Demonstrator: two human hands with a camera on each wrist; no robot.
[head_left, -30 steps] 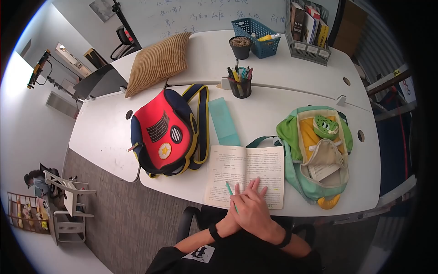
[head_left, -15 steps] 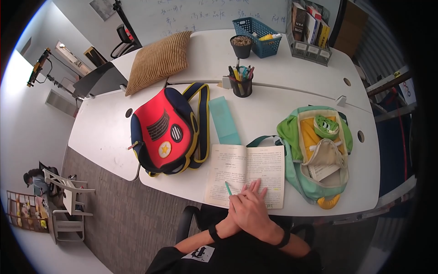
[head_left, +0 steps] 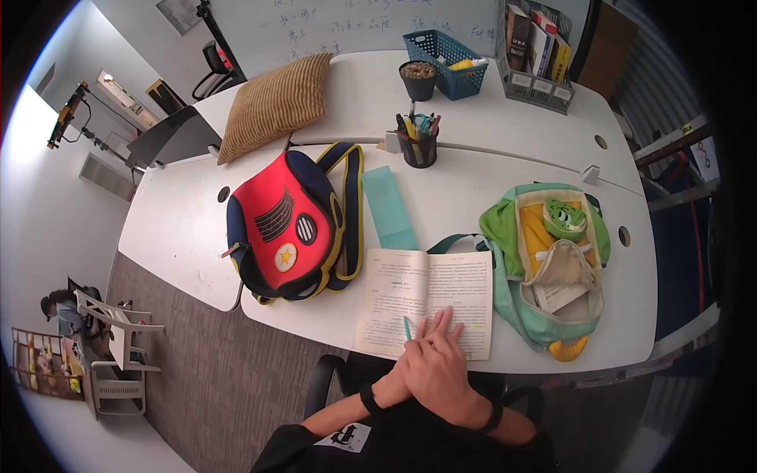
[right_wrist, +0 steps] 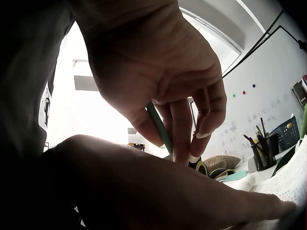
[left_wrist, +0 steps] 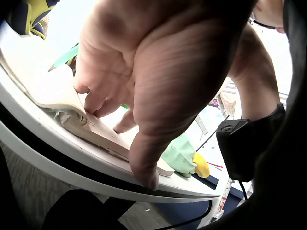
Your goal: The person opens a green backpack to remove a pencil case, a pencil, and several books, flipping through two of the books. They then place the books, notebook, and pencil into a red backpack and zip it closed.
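Observation:
An open book [head_left: 394, 284] with printed pages lies near the table's front edge. My right hand [head_left: 440, 374] crosses over my left hand [head_left: 392, 388] at the lower half of the book. A green pencil [head_left: 408, 328] is pinched between thumb and fingers of the right hand, clear in the right wrist view; its tip points over the left page. In the left wrist view the left hand [left_wrist: 144, 86] rests with outstretched fingers on the book, its thumb by the lower page edge. From above, the right hand hides much of the left.
A red and navy backpack [head_left: 280, 229] stands left of the book, a green backpack [head_left: 512, 299] lies to the right. Beyond the book are a teal case [head_left: 388, 209], a pen holder [head_left: 418, 150], a plant pot [head_left: 418, 81], a blue basket [head_left: 465, 83] and a cushion [head_left: 276, 106].
The pencil tip has shifted a little to the right across the left page, with the right hand moving slightly along. A raised right finger has lowered. The left hand stays on the book.

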